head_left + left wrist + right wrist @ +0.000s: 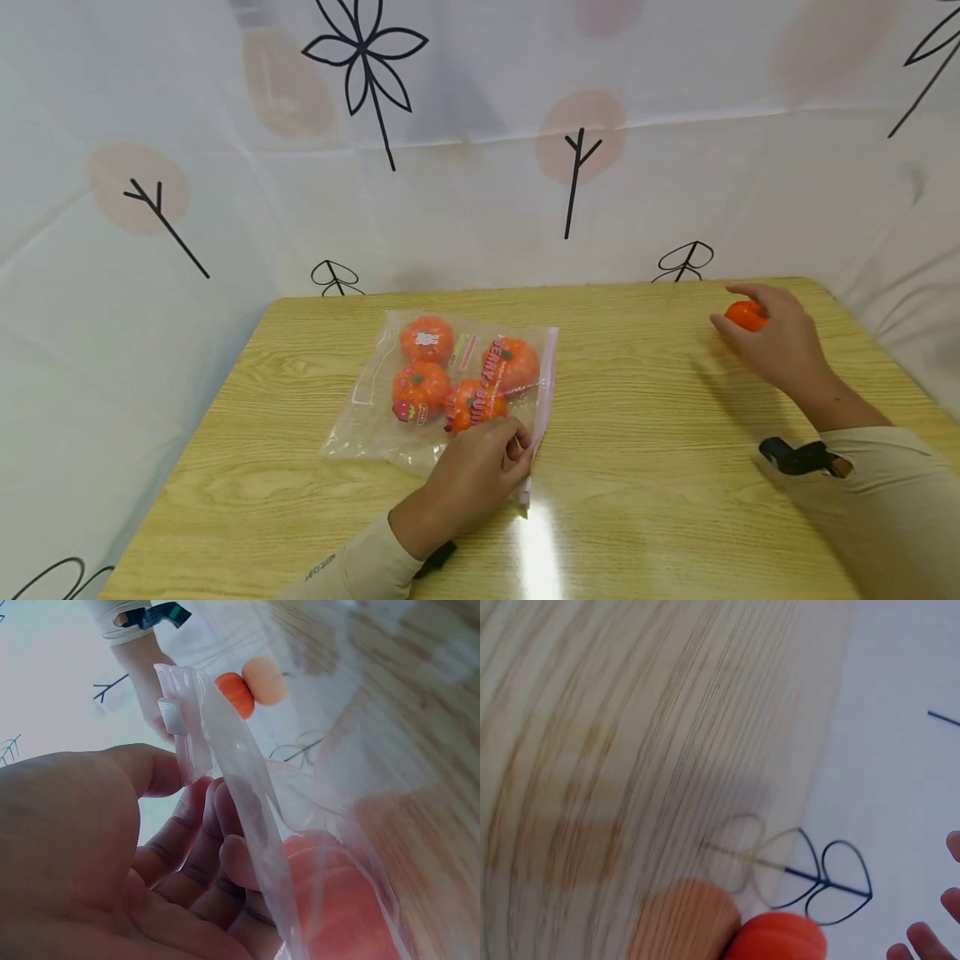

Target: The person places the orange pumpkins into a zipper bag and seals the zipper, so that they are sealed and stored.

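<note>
A clear zip bag [363, 429] with pink lettering lies flat on the table, several small orange toy pumpkins [421, 390] inside it. My left hand [474, 467] pinches the bag's pink zip edge [550, 367] between thumb and fingers; the left wrist view shows a white slider [172, 717] on that edge. Over at the far right, my right hand [787, 342] curves around a loose orange toy pumpkin [746, 316], thumb and fingers spread. In the right wrist view this pumpkin [778, 939] rests on the tabletop, with the fingertips [928, 941] apart from it.
The wood-grain table [630, 400] ends at its back edge near a white cloth [465, 208] printed with flowers and twigs. Cloth also hangs along the left and right sides. Dark straps [798, 457] sit at the wrists.
</note>
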Demonstrator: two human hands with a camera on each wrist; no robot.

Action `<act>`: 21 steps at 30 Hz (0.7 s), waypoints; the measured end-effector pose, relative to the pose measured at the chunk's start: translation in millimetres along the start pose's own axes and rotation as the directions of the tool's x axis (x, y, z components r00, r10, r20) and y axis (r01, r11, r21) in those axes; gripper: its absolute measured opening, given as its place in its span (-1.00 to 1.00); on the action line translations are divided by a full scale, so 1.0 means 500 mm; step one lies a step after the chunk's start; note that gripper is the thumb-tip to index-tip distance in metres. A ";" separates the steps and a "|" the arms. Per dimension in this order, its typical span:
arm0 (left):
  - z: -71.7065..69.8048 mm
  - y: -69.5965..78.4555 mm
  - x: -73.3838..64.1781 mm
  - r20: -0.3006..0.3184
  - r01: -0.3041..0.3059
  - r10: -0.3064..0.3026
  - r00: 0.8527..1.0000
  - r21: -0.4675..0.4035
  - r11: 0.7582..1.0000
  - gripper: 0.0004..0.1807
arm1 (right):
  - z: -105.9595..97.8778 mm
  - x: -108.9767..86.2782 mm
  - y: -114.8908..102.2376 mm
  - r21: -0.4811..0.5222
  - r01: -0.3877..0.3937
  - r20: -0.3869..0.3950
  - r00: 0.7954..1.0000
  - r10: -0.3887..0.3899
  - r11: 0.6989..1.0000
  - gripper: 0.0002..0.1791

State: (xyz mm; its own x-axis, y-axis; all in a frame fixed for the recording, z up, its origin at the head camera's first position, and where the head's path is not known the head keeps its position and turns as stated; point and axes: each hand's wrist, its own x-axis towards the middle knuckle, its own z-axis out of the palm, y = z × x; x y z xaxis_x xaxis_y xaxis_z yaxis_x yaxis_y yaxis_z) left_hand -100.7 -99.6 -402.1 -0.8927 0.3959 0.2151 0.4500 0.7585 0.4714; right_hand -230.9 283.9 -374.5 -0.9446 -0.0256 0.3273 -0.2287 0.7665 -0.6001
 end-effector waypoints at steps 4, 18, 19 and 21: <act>0.000 -0.001 0.000 -0.002 -0.009 0.009 1.000 -0.003 1.000 -0.94 | -0.009 0.007 0.024 -0.007 -0.044 0.011 0.999 0.044 0.999 -0.30; 0.004 -0.005 0.002 0.002 -0.007 0.007 1.000 -0.011 1.000 -0.93 | -0.018 0.017 0.093 -0.011 -0.131 0.117 0.984 0.131 0.991 -0.11; 0.004 -0.005 0.002 0.003 -0.007 0.007 1.000 -0.012 1.000 -0.93 | -0.018 0.018 0.096 -0.016 -0.138 0.123 0.983 0.139 0.990 -0.11; 0.003 -0.005 0.002 0.003 -0.010 0.010 1.000 -0.012 1.000 -0.93 | -0.019 0.019 0.102 -0.034 -0.152 0.135 0.979 0.155 0.988 -0.10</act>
State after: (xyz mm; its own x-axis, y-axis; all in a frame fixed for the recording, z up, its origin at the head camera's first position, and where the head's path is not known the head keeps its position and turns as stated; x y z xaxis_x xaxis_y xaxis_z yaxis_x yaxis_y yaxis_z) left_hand -102.5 -100.3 -404.1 -0.8881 0.4048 0.2176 0.4586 0.7485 0.4791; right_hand -249.4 328.7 -395.0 -0.9916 0.0072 0.1292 -0.0747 0.7831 -0.6174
